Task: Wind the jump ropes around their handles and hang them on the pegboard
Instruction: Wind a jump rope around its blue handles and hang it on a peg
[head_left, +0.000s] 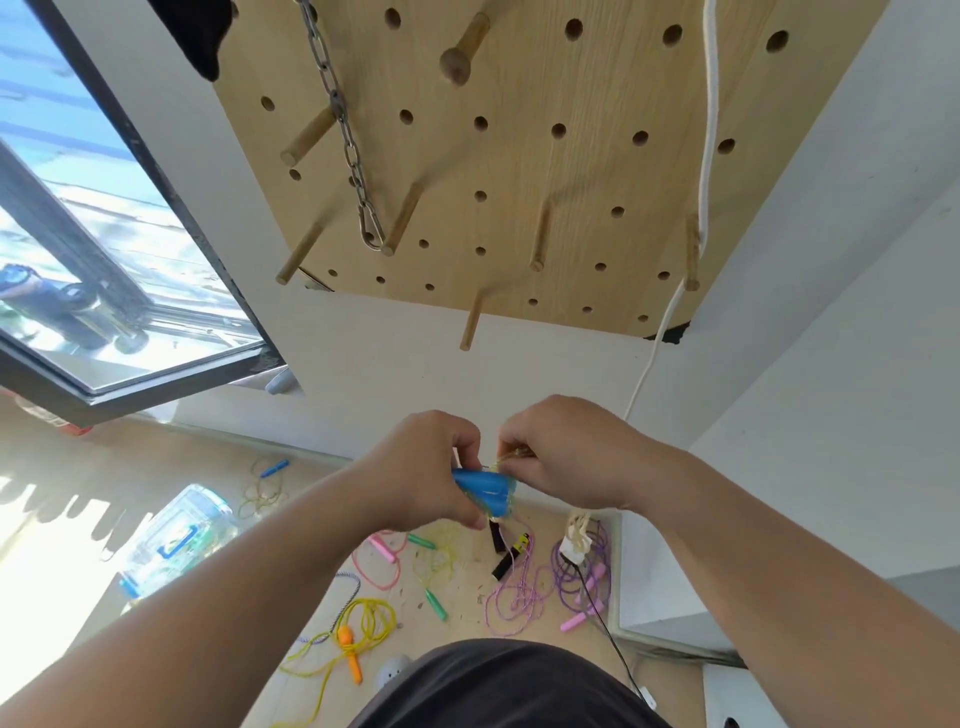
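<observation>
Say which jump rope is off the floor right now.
The blue-handled jump rope with yellow cord: the left hand grips its handles, the right hand pinches its cord. The rest lie loose on the wooden floor.

You wore: one dark garment (509, 686), charcoal to black, smooth fabric, perhaps a shirt hem. Your forearms (234, 597) were bare down to left hand (431, 467) and right hand (566, 457).

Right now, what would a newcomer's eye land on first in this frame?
Both hands at centre: the left hand grips a pair of blue handles while the right hand pinches the yellow rope beside them. Above stands the wooden pegboard, a metal chain hanging down its left side. Below, loose jump ropes lie scattered on the floor.
</observation>
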